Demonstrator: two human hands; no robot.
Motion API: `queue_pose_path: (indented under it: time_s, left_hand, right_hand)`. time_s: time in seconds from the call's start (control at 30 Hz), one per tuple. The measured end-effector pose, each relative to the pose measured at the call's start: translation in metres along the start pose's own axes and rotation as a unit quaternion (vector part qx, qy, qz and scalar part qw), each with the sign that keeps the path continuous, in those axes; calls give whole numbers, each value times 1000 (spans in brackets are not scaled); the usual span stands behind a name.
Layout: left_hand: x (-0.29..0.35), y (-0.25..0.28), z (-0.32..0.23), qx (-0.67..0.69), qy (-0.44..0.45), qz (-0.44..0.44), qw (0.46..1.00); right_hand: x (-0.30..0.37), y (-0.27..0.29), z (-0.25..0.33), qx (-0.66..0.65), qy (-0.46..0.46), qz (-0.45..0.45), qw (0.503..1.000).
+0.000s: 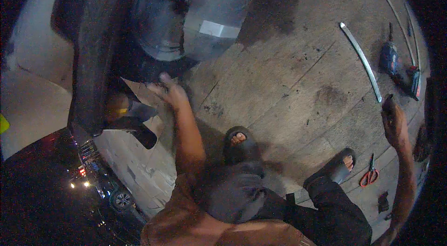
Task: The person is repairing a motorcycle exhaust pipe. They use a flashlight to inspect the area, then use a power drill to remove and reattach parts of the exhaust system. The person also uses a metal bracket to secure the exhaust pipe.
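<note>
My left hand [170, 93] is stretched out, a little blurred, with its fingers apart and nothing visible in them. It hovers beside the dark curved edge of a large body panel [95, 50], apparently part of a vehicle. On the right side my right hand [395, 122] is low over the floor, its fingers closed round a small dark thing [387, 101] too unclear to name. Just beyond those fingers lies a long, slightly curved flat metal bar [362, 62]. A dark blue cordless drill [389, 57] rests to the right of the bar.
Red-handled scissors [369, 177] lie near my right foot. A second tool [414, 83] and a thin rod [399, 18] are at the far right. A grey rounded cylinder [160, 27] and a pale block [219, 29] stand beyond my left hand. A parked car [122, 199] shows lower left.
</note>
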State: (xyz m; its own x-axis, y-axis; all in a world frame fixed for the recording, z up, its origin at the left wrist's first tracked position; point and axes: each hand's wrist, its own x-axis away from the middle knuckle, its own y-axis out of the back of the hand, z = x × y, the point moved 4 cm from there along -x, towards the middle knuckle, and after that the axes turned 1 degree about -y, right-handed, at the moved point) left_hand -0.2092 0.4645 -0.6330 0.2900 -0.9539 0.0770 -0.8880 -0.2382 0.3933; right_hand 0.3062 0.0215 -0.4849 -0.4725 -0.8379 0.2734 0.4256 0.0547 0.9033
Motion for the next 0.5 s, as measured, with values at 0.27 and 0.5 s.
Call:
queue_pose_path:
  time_s: [0.27,0.5]
  left_hand:
    - [-6,-7,28,-89,3,117,989]
    - [16,57,46,-148,-71,151,975]
  right_hand:
    - [-93,-63,204,-36,141,108,983]
    - [-89,-147,316,-89,231,130,960]
